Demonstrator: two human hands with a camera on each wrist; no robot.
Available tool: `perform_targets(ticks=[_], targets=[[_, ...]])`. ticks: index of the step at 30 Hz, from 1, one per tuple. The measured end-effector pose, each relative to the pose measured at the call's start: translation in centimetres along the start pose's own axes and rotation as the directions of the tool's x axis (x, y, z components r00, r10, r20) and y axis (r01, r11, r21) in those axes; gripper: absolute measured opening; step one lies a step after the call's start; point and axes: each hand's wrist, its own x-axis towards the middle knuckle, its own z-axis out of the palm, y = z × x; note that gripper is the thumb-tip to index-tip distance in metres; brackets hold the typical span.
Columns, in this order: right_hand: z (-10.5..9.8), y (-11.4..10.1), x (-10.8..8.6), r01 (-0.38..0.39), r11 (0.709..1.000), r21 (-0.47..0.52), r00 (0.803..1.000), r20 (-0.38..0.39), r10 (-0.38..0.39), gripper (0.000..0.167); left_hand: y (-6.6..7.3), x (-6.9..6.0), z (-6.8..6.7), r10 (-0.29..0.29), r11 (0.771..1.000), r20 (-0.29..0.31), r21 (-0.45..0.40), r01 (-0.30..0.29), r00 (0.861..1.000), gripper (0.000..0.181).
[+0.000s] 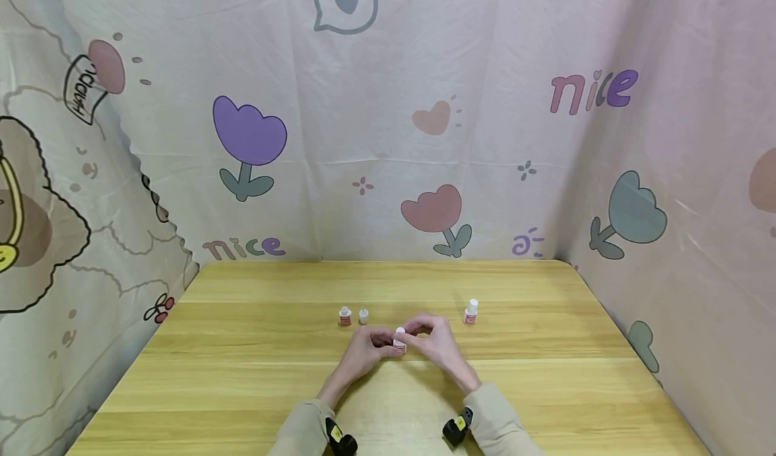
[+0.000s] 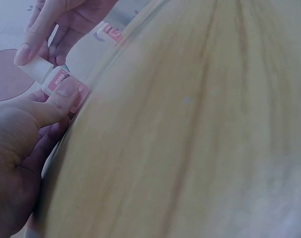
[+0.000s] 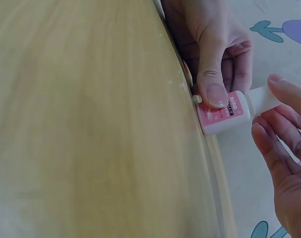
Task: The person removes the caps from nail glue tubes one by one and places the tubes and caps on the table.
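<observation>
My left hand [image 1: 365, 353] pinches the body of a small white glue bottle [image 3: 225, 113] with a pink label, thumb over the label. The bottle stands upright on the wooden table [image 1: 254, 375]. On its white cap [image 2: 37, 68] I see the thumb and fingers of my right hand [image 1: 438, 343], pinching it from the other side. The cap sits on the bottle's neck in both wrist views. Just beyond my left hand stand a second glue bottle [image 1: 345, 316], which shows a short white top, and a separate small white cap [image 1: 364, 316].
Farther right on the table, a third glue bottle [image 1: 470, 312] stands upright with a tall white cap. A printed cloth [image 1: 376, 106] hangs behind the table and along both sides. Each wrist wears a small black camera [image 1: 456, 429].
</observation>
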Motion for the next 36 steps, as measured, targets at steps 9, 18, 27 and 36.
perform_targets(ticks=[9, 18, 27, 36], targets=[[0.5, 3.0, 0.4, 0.018, 0.999, -0.044, 1.000, 0.019, -0.017, 0.010, -0.4, 0.0, 0.0, 0.022, 1.000, -0.002, -0.009, -0.022, 1.000, 0.020], [0.5, 4.3, 0.4, 0.031, 0.999, 0.012, 0.999, 0.032, -0.031, 0.013, -0.1, 0.0, 0.1, -0.006, 1.000, 0.003, -0.003, 0.007, 1.000, 0.017], [0.7, 4.1, 0.6, -0.019, 1.000, -0.020, 1.000, -0.006, 0.019, 0.014, -0.2, 0.0, 0.1, 0.004, 1.000, -0.010, -0.009, -0.005, 1.000, 0.020], [0.5, 3.3, 0.6, 0.046, 0.997, -0.058, 0.999, 0.030, -0.044, 0.008, 0.7, 0.0, 0.1, -0.011, 1.000, -0.012, 0.009, 0.011, 1.000, 0.018]])
